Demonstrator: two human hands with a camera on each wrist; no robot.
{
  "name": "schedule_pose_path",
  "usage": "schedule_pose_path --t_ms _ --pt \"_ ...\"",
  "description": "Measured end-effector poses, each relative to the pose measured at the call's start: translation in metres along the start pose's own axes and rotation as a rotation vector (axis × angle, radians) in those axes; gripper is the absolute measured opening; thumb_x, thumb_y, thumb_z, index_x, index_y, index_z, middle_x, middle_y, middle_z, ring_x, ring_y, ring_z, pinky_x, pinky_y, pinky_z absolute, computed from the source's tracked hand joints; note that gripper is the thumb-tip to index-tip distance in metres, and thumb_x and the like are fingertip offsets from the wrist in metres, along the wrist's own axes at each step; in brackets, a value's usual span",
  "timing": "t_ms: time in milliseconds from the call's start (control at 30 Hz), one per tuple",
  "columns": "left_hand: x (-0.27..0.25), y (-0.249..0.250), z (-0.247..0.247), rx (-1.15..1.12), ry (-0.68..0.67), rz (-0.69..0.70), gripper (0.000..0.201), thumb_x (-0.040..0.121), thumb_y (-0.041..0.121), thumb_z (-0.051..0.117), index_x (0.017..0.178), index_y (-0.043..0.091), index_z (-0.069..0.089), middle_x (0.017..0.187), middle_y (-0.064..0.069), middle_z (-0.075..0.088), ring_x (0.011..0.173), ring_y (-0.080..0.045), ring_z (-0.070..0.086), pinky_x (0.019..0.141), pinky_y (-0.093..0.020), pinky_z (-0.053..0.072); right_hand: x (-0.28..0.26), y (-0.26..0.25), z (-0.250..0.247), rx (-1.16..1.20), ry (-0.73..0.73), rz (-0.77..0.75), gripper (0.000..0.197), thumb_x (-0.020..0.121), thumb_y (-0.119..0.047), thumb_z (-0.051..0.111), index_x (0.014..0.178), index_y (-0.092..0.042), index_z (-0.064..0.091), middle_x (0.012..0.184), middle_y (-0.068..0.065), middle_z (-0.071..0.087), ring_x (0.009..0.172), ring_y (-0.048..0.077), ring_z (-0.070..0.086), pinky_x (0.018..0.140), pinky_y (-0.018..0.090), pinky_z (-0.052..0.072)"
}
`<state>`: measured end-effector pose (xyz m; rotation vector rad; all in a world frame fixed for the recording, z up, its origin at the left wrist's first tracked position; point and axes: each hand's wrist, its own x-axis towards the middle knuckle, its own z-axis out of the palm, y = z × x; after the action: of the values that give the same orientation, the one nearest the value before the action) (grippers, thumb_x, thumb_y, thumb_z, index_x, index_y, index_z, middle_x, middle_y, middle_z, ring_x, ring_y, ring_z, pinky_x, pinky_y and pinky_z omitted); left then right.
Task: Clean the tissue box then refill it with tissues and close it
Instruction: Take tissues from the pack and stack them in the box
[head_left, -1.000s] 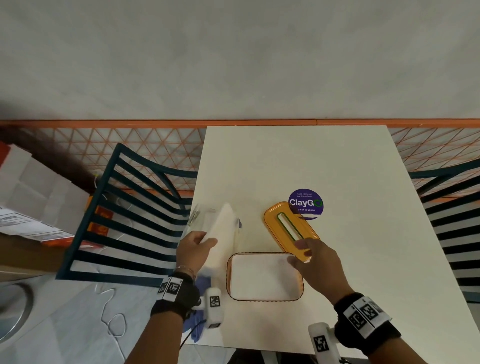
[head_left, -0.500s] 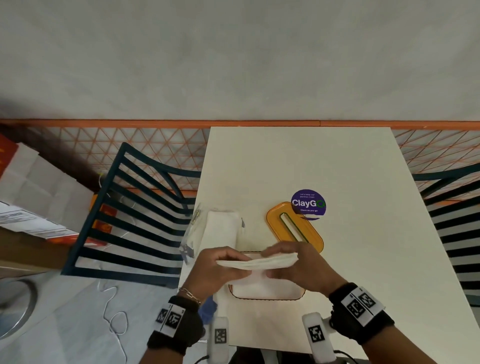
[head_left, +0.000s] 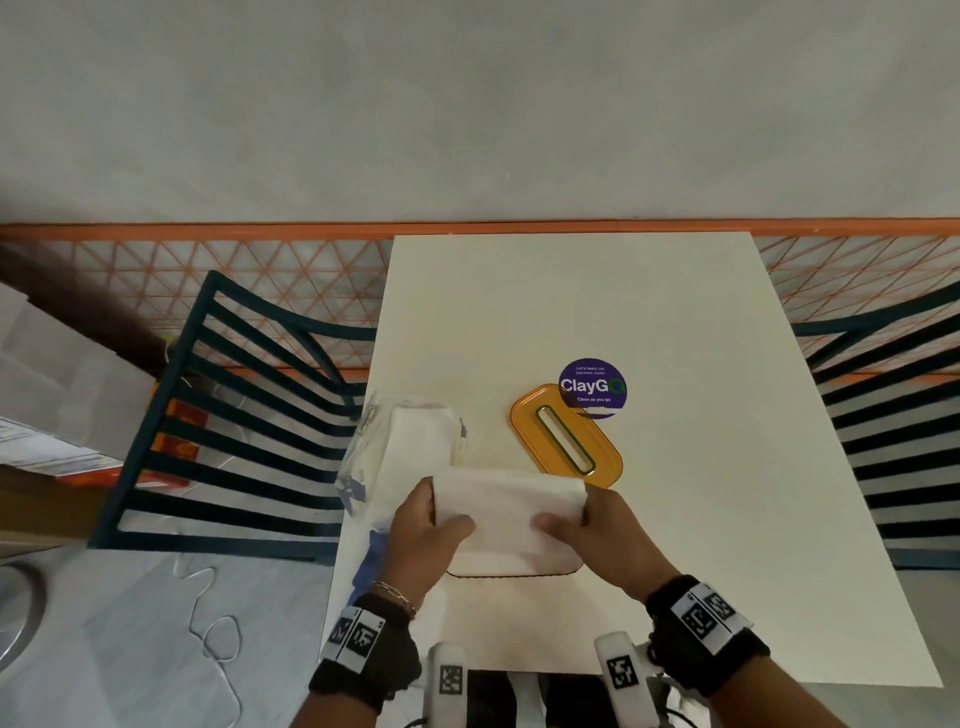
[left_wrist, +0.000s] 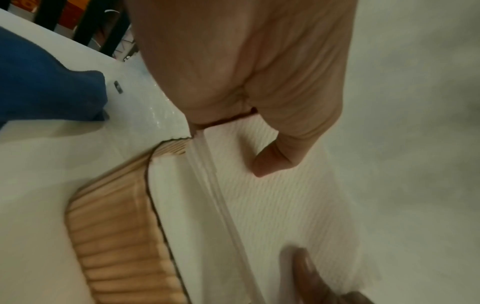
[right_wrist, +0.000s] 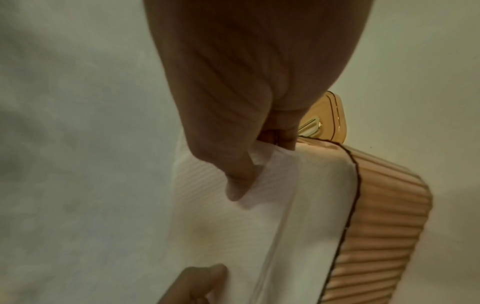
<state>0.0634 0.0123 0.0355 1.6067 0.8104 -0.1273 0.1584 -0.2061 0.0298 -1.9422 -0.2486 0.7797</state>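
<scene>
Pale and bare but for a round sticker, the surface (head_left: 649, 322) carries the open tissue box (head_left: 511, 567) at its near edge. Both hands hold a folded stack of tissues (head_left: 506, 512) just over it: the left hand (head_left: 423, 535) has its grip closed on the left end, thumb on top, and the right hand (head_left: 597, 535) does the same at the right end. The stack's long axis runs side to side, matching the box directly below, so I judge a straight lowering should seat it. The orange lid (head_left: 566, 436) lies just beyond, nearer the right hand.
</scene>
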Motion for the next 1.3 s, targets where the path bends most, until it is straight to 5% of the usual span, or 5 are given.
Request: schedule_pose_path --t_ms 267,433,667,967,1300 --pt "-0.001 -0.010 -0.002 0.132 -0.007 -0.094 0.063 0.082 0.013 0.078 0.137 0.020 0.049 0.119 0.000 0.071 0.106 -0.019 0.069 0.080 -0.025 0.058 0.006 0.010 0.000 -0.158 0.000 0.232 0.022 0.090 -0.035 0.072 0.106 -0.023 0.062 0.104 -0.002 0.071 0.096 0.020 0.067 0.088 0.043 0.060" --pt "-0.005 -0.007 0.004 0.235 0.069 -0.073 0.072 0.083 0.013 0.080 0.143 0.021 0.043 0.123 -0.005 0.068 0.105 -0.020 0.067 0.058 -0.009 0.046 0.009 0.007 0.008 -0.292 0.111 0.230 0.021 0.095 -0.031 0.069 0.109 -0.021 0.056 0.103 -0.007 0.061 0.086 0.012 0.056 0.066 0.017 0.042" --pt "-0.004 -0.012 0.007 0.295 0.116 0.002 0.075 0.081 0.014 0.083 0.143 0.023 0.043 0.119 -0.004 0.070 0.100 -0.020 0.069 0.063 -0.010 0.048 0.011 0.002 0.015 -0.345 0.152 0.240 0.030 0.094 -0.025 0.071 0.120 -0.017 0.058 0.102 -0.003 0.062 0.079 0.009 0.056 0.061 0.013 0.039" --pt "-0.017 -0.019 -0.016 0.319 0.011 0.098 0.035 0.073 0.021 0.089 0.102 0.025 0.070 0.091 0.011 0.074 0.080 -0.008 0.068 0.062 -0.009 0.045 -0.011 0.002 -0.008 -0.234 0.112 -0.033 0.030 0.072 -0.005 0.089 0.079 -0.028 0.070 0.077 -0.013 0.072 0.075 0.007 0.066 0.067 0.012 0.050" --pt "-0.019 -0.015 -0.033 0.192 -0.074 0.254 0.035 0.071 -0.002 0.086 0.085 0.028 0.075 0.089 0.009 0.077 0.090 -0.017 0.073 0.082 -0.032 0.061 -0.027 -0.003 -0.019 -0.103 0.069 -0.228 0.034 0.071 0.005 0.086 0.085 -0.024 0.075 0.090 -0.009 0.076 0.090 0.013 0.073 0.083 0.023 0.059"
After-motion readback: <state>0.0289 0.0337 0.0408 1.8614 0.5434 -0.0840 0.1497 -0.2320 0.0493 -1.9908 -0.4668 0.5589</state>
